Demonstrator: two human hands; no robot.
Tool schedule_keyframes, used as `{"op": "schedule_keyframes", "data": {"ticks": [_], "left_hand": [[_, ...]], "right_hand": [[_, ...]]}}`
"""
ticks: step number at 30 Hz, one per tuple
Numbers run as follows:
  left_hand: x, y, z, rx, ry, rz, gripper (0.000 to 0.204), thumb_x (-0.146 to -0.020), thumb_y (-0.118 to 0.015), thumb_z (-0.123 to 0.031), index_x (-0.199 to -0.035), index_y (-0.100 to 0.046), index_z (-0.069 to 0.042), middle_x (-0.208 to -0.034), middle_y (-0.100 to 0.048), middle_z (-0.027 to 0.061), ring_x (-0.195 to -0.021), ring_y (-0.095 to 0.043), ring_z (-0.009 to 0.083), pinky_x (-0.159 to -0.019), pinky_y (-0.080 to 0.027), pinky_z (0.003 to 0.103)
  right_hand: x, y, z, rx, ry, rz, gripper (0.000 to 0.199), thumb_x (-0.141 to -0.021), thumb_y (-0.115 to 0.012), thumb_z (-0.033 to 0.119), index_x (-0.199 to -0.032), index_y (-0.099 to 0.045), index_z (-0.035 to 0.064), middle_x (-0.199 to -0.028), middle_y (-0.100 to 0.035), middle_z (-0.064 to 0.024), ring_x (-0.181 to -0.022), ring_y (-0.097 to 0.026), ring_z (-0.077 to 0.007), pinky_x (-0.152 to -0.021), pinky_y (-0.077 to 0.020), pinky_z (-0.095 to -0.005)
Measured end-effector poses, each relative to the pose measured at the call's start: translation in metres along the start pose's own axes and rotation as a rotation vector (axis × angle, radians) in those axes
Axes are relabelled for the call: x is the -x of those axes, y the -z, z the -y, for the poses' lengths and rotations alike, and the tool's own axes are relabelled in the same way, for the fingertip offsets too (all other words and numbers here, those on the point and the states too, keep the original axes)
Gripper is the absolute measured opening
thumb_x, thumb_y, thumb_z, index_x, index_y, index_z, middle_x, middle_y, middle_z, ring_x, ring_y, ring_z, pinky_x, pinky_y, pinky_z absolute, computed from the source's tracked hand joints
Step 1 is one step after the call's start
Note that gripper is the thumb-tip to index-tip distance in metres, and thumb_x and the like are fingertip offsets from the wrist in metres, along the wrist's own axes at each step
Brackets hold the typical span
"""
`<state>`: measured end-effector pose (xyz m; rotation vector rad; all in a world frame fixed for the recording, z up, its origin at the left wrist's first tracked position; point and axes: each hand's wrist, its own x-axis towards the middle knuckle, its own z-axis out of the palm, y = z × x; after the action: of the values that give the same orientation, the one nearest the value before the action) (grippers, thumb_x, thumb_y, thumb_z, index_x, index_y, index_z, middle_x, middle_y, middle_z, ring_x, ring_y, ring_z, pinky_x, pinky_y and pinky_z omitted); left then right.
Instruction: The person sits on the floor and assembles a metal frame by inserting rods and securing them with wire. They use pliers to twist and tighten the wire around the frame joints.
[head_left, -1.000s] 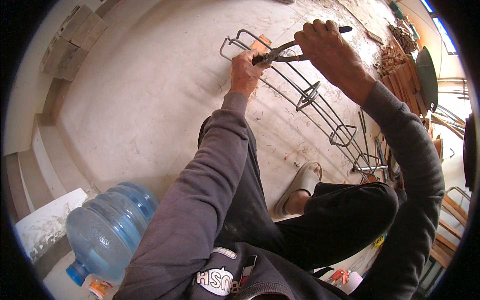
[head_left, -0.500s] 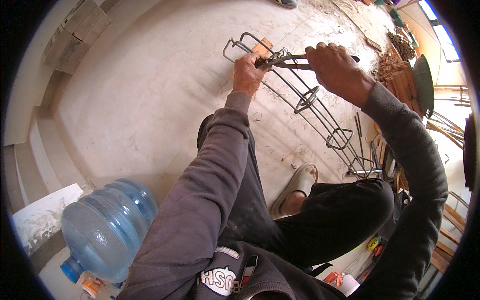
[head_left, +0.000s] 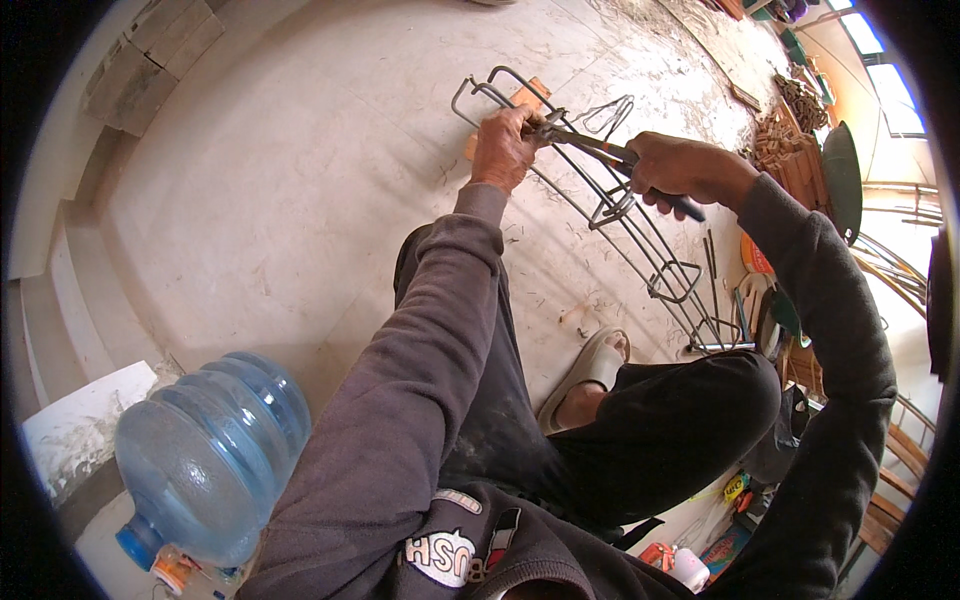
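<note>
A long, narrow rebar cage [head_left: 655, 268] with several bent stirrups slants from the upper middle toward the lower right. My left hand [head_left: 500, 150] is closed round a bar close to its far end; the fingertips are partly hidden. In my right hand [head_left: 685, 170] are the handles of long steel pincers [head_left: 590, 144], drawn nearly together. Their jaws meet the cage right beside my left fingers. Loops of thin tie wire [head_left: 610, 112] stick up just beyond the pincers. Under the cage's far end sits an orange block [head_left: 530, 95].
A large blue water jug [head_left: 215, 455] lies at the lower left by a white board [head_left: 90, 415]. Grey blocks [head_left: 150, 70] are stacked at the upper left. Along the right are stacked wood [head_left: 790, 140] and a green wheelbarrow-like pan [head_left: 843, 185]. My sandalled foot [head_left: 588, 378] rests beside the cage.
My right hand has swung down and nearer, turning the pincers from almost level to slanting down rightward. The handles have come closer together. Wire loops now show beyond them. My left hand has hardly moved.
</note>
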<state>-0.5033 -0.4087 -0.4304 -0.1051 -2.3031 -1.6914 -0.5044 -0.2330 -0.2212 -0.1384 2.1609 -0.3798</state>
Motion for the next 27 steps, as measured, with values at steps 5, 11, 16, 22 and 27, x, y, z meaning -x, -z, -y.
{"op": "schedule_keyframes", "data": {"ticks": [5,11,16,22,27], "left_hand": [[-0.001,-0.002,0.010,-0.091,-0.103,-0.032,0.019,-0.078,-0.076,-0.007,-0.094,-0.067,0.000,-0.085,-0.071,0.0148,-0.079,-0.070,0.0263,-0.068,-0.054,0.037],[0.006,-0.003,-0.016,-0.412,0.013,-0.010,0.043,-0.077,-0.073,-0.004,-0.117,-0.057,0.003,-0.103,-0.060,0.0227,-0.092,-0.064,0.0348,-0.077,-0.051,0.042],[0.027,-0.012,-0.060,-0.796,0.000,0.014,0.086,-0.072,-0.078,-0.010,-0.146,-0.035,0.001,-0.124,-0.042,0.0302,-0.120,-0.047,0.0454,-0.102,-0.037,0.056],[0.026,-0.044,-0.087,-0.585,-0.444,-0.134,0.075,-0.085,-0.067,-0.023,-0.148,-0.033,-0.001,-0.127,-0.048,0.0227,-0.125,-0.048,0.0377,-0.111,-0.026,0.062],[0.023,-0.056,-0.086,-0.426,-0.449,-0.084,0.060,-0.087,-0.062,-0.024,-0.140,-0.044,-0.002,-0.109,-0.056,0.0143,-0.108,-0.058,0.0314,-0.111,-0.030,0.058]], "right_hand": [[-0.008,-0.006,-0.004,-0.269,-0.114,0.091,0.028,-0.088,-0.054,0.007,-0.112,-0.046,-0.0056,-0.081,-0.062,-0.0166,-0.057,-0.064,-0.0216,-0.046,-0.0565,-0.0396],[-0.011,0.003,-0.007,-0.222,-0.099,0.097,0.026,-0.087,-0.054,0.007,-0.106,-0.047,-0.0088,-0.080,-0.063,-0.0192,-0.057,-0.065,-0.0229,-0.046,-0.0576,-0.0412],[-0.012,0.002,-0.010,-0.214,-0.130,0.073,0.027,-0.085,-0.054,0.008,-0.104,-0.048,-0.0104,-0.077,-0.063,-0.0201,-0.056,-0.065,-0.0241,-0.045,-0.0574,-0.0398],[-0.022,0.003,-0.015,-0.189,-0.075,0.149,0.031,-0.087,-0.051,0.010,-0.106,-0.050,-0.0151,-0.076,-0.065,-0.0232,-0.057,-0.068,-0.0289,-0.045,-0.0588,-0.0398],[-0.012,0.006,-0.004,-0.182,-0.130,0.075,0.029,-0.088,-0.051,0.011,-0.100,-0.054,-0.0153,-0.075,-0.067,-0.0237,-0.054,-0.068,-0.0300,-0.045,-0.0587,-0.0406]]}}
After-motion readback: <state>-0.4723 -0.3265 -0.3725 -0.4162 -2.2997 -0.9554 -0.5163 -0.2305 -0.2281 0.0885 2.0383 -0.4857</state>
